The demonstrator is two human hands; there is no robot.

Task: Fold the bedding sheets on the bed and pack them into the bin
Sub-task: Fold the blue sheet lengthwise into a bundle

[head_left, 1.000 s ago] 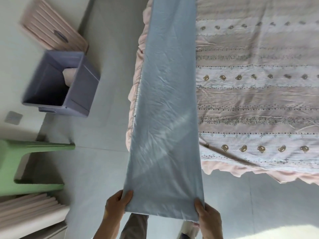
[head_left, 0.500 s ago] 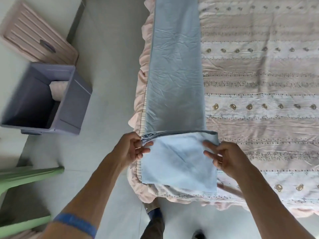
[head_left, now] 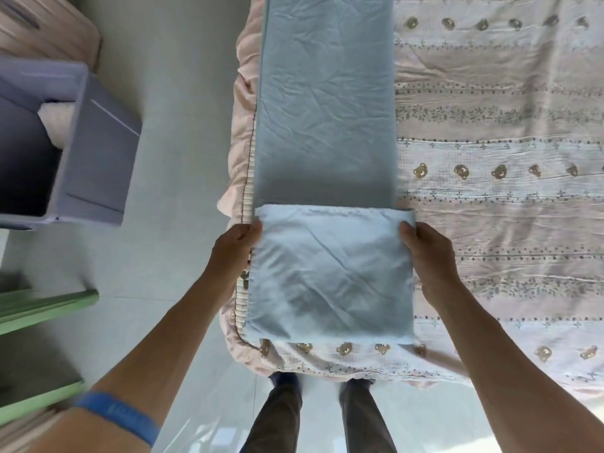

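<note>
The folded end of the blue sheet (head_left: 330,276) is gripped at its far corners by the left hand (head_left: 233,253) and right hand (head_left: 428,256), set apart across the sheet on the bed (head_left: 496,204).

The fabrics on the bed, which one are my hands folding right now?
The plain blue sheet, a long strip along the bed's left edge. Your left hand and right hand grip its folded-over near end. The bear-print cover lies flat beneath it.

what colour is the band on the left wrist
Blue; the wristband shows plainly at the lower left of the head view.
</note>
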